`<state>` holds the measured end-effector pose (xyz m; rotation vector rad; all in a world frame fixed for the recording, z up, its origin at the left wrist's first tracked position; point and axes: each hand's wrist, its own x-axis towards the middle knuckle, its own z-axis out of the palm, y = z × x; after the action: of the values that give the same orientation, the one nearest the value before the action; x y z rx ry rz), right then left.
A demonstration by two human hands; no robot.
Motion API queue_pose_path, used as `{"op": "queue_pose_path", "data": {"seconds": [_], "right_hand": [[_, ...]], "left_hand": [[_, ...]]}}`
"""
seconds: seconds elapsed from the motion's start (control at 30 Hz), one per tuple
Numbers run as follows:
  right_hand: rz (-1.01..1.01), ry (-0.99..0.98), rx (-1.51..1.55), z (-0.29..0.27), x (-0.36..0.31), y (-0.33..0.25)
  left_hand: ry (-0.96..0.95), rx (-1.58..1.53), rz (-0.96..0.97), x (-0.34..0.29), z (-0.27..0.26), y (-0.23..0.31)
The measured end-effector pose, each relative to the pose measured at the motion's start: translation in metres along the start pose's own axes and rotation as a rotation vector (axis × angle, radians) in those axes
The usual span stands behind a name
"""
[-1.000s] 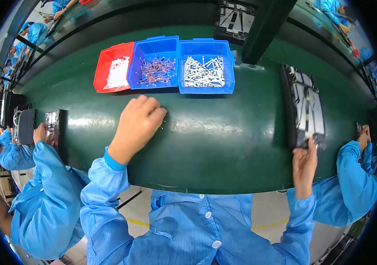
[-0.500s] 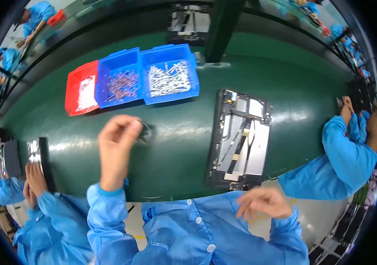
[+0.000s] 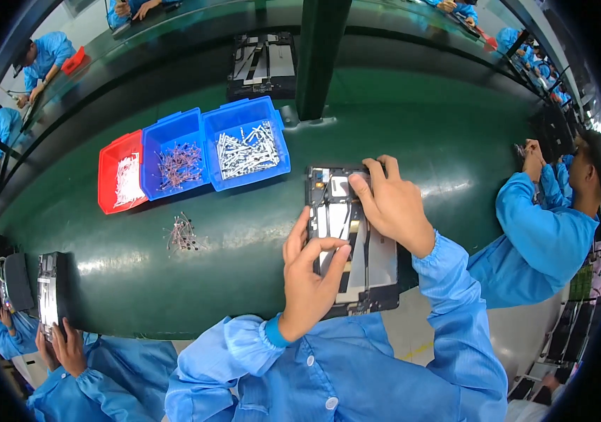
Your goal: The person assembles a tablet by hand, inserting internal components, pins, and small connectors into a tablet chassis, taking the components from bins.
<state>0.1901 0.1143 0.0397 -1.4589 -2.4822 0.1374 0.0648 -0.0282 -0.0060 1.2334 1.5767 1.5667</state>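
A dark flat device chassis (image 3: pixel 371 271) with white and metal parts inside lies on the green belt (image 3: pixel 244 274) in front of me. My right hand (image 3: pixel 388 204) rests on its upper part, thumb pressing near the top edge. My left hand (image 3: pixel 311 274) is over its left side, thumb and forefinger pinched together on the panel; whether they hold a small part I cannot tell. A little heap of small pinkish parts (image 3: pixel 182 234) lies loose on the belt to the left.
Behind stand a red bin (image 3: pixel 121 179) of white parts, a blue bin (image 3: pixel 177 163) of pinkish parts and a blue bin (image 3: pixel 247 149) of metal pieces. A dark post (image 3: pixel 318 56) rises behind them. Other workers in blue sit left and right; another chassis (image 3: pixel 261 63) lies far back.
The chassis now sits right in front of me. My right hand has come up from my lap onto it, and my left hand has left the small heap for the chassis.
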Motion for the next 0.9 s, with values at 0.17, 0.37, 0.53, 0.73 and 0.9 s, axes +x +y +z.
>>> {"op": "queue_pose_path", "data": {"seconds": [0.17, 0.37, 0.53, 0.73, 0.9], "right_hand": [[-0.090, -0.061, 0.139, 0.000, -0.022, -0.020], [-0.047, 0.140, 0.292, -0.038, -0.027, -0.040], [-0.296, -0.205, 0.966, -0.033, -0.045, -0.072], [-0.444, -0.102, 0.989, 0.001, -0.044, -0.069], [-0.370, -0.095, 1.061, -0.005, -0.043, -0.070]], "left_hand": [[0.025, -0.038, -0.066, -0.031, -0.037, 0.008], [0.001, -0.408, -0.188, -0.001, -0.082, 0.010], [-0.076, -0.551, -0.153, 0.003, -0.082, -0.001], [-0.056, -0.490, -0.073, 0.004, -0.081, -0.001], [-0.080, -0.560, -0.131, 0.008, -0.087, -0.003]]}}
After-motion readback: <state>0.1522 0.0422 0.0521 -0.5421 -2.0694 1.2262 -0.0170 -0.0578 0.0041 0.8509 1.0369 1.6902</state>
